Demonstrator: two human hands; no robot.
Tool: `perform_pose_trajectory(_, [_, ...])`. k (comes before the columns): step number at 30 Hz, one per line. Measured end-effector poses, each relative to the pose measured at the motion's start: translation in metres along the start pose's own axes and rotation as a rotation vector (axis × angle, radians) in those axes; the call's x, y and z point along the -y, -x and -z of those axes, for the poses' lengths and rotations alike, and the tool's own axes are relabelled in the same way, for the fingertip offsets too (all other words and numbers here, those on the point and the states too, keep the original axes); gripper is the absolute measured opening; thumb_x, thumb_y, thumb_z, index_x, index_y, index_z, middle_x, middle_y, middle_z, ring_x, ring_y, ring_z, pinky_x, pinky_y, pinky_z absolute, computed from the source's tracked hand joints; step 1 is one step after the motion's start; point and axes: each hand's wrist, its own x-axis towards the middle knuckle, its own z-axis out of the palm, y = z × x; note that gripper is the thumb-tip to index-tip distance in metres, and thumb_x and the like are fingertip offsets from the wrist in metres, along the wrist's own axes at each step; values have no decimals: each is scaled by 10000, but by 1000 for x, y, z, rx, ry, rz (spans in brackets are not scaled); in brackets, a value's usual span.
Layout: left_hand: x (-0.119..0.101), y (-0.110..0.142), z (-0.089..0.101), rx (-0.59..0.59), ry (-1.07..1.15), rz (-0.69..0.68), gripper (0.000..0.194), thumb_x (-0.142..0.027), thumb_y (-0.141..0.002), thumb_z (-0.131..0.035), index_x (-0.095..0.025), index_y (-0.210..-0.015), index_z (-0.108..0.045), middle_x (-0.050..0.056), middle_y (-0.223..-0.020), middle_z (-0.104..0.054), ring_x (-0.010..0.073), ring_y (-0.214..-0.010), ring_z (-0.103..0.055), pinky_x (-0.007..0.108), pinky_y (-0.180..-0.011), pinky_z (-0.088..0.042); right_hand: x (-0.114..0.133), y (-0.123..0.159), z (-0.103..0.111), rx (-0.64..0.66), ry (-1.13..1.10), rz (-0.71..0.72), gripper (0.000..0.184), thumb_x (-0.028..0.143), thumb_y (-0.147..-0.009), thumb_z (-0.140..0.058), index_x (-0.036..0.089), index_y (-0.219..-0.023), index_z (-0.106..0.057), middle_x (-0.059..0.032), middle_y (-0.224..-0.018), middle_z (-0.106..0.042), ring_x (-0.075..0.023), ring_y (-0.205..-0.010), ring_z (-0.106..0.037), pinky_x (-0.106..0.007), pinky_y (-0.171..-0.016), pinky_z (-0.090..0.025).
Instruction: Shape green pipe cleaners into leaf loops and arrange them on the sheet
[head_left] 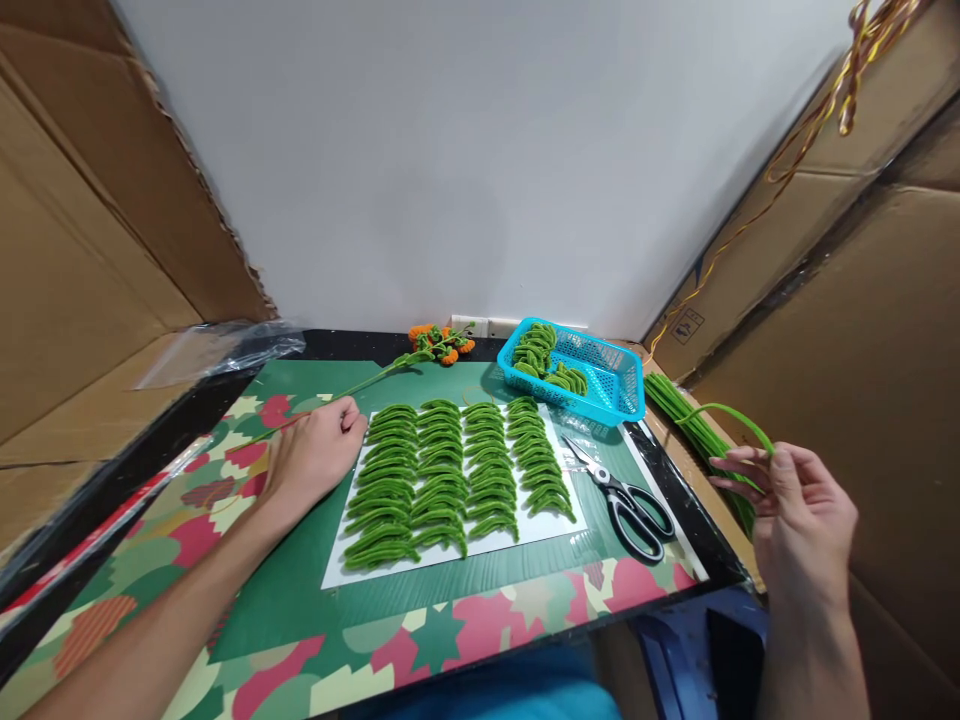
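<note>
My left hand [315,452] rests as a loose fist on the green mat, touching the left edge of a white sheet [525,528]. Several rows of bent green pipe-cleaner leaves [450,475] lie on that sheet. My right hand [795,505] is raised off the table at the right, fingers pinched on a single green pipe cleaner [731,415] that arcs up and left. Beneath it lies a bundle of straight green pipe cleaners [686,415] on cardboard.
Black-handled scissors [626,495] lie right of the sheet. A blue plastic basket [600,375] holding more green leaves stands at the back right. An orange pipe-cleaner flower with a green stem [431,347] lies at the back. Cardboard walls flank both sides.
</note>
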Motion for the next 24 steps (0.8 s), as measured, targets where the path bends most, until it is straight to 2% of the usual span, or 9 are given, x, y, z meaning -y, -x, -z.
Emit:
perform_pose_trajectory(4, [3,-3,-2,-23,10,-2,356,-312,-959,-588,-237,-705,-351,-30,-620,-482,184,-620,-389,274,-654,-158,6,1,4,10,-12,42,418,477,-812,-917,192,-973,-659,-21,-815,-773,-216,-619,-775,-321,-554,-677])
perform_pose_trajectory(10, [2,0,1,-46,49,1,338,-275,-958,-572,-235,-709,-346,-34,-616,-466,174,-619,-374,268,-640,-172,25,19,3,12,-34,147,301,426,-899,-849,191,-951,-667,-14,-756,-740,-205,-580,-727,-328,-524,-659])
perform_pose_trajectory(14, [-1,4,12,-150,99,-48,314,-281,-969,-562,-233,-733,-360,-50,-616,-444,155,-614,-380,256,-639,-194,32,34,5,89,-62,133,272,406,-904,-851,199,-963,-685,-7,-688,-701,-192,-565,-680,-306,-502,-618])
perform_pose_trajectory(17, [-12,14,28,-185,241,-138,289,-350,-972,-578,-228,-759,-426,-59,-611,-465,149,-605,-412,252,-632,-250,31,51,10,150,-73,76,220,373,-929,-830,202,-976,-700,-12,-678,-682,-187,-582,-674,-298,-523,-606])
perform_pose_trajectory(19, [-26,32,40,-101,429,-249,293,-439,-981,-583,-218,-797,-526,-47,-642,-508,156,-624,-448,261,-633,-308,26,65,13,213,-93,29,179,355,-964,-791,204,-958,-696,-10,-670,-659,-184,-596,-672,-295,-546,-598])
perform_pose_trajectory(21, [-46,60,48,143,653,-359,392,-527,-1042,-493,-205,-881,-647,-21,-668,-530,172,-664,-481,273,-659,-375,19,79,14,293,-146,-15,155,342,-1002,-738,212,-941,-680,0,-658,-627,-180,-601,-661,-290,-555,-584])
perform_pose_trajectory(23, [-67,94,52,422,851,-361,531,-588,-1083,-384,-196,-1025,-738,35,-775,-635,194,-732,-544,278,-629,-407,13,92,10,384,-200,-52,149,335,-1033,-686,220,-941,-665,2,-668,-619,-178,-606,-652,-289,-567,-572])
perform_pose_trajectory(24, [-77,110,52,527,926,-354,554,-601,-1088,-376,-201,-1125,-757,73,-898,-697,212,-807,-586,279,-623,-431,11,97,7,435,-207,-72,154,339,-1042,-667,221,-943,-661,-4,-686,-633,-181,-615,-655,-293,-578,-569])
